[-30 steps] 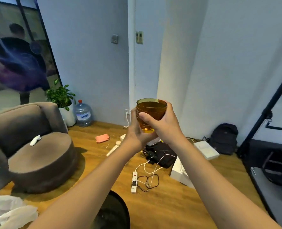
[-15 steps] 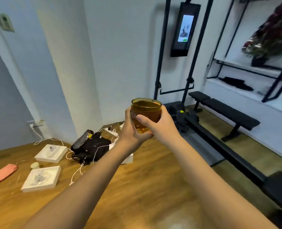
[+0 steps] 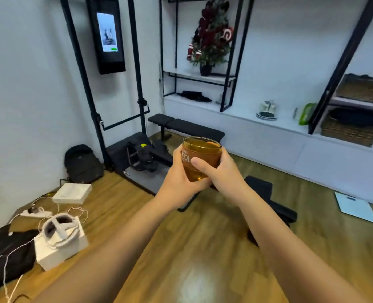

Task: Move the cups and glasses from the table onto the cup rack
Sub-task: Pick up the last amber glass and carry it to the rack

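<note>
Head view | both hands' grip wraps amber glass (image 3: 201, 159) | wood floor (image 3: 198, 259) | black bench (image 3: 187, 127)

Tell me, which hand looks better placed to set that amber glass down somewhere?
Probably the right hand: its thumb wraps the amber glass across the front. The left hand cups its side and base.
</note>
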A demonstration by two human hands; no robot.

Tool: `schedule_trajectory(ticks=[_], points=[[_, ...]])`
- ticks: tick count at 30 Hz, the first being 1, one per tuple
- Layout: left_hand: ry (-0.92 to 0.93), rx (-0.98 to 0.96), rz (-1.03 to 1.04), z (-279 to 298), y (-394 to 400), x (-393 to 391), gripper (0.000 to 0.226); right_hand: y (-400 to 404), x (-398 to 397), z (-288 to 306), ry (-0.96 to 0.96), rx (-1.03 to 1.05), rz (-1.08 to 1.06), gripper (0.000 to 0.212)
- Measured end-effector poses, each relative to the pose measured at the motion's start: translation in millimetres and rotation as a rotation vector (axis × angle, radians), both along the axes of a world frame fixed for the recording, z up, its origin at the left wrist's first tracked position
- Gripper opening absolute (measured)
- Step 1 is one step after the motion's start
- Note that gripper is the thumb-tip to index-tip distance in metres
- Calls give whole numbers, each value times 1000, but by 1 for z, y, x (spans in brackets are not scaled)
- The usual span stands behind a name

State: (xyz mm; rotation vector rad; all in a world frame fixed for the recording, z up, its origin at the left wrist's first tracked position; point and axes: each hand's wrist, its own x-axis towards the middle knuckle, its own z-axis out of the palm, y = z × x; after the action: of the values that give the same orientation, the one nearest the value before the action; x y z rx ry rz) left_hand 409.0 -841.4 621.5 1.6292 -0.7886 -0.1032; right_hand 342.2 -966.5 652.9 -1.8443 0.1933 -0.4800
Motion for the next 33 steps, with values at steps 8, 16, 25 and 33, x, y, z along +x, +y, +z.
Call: schedule_trajectory(ticks=[8,16,25,33], points=[[65,-92,-121,0,-226,-42,91,-200,-57,3,-28,32,-150,81],[70,-72,-298,4,-406,-62,91,-362,-100,4,-41,-2,-259,78],[90,-62,-438,-17,-587,-43,98,-525,-92,-14,-70,-18,-403,76],[117,-72,-528,-3,-755,14,103,-693,-39,4,-65,-62,-450,72]])
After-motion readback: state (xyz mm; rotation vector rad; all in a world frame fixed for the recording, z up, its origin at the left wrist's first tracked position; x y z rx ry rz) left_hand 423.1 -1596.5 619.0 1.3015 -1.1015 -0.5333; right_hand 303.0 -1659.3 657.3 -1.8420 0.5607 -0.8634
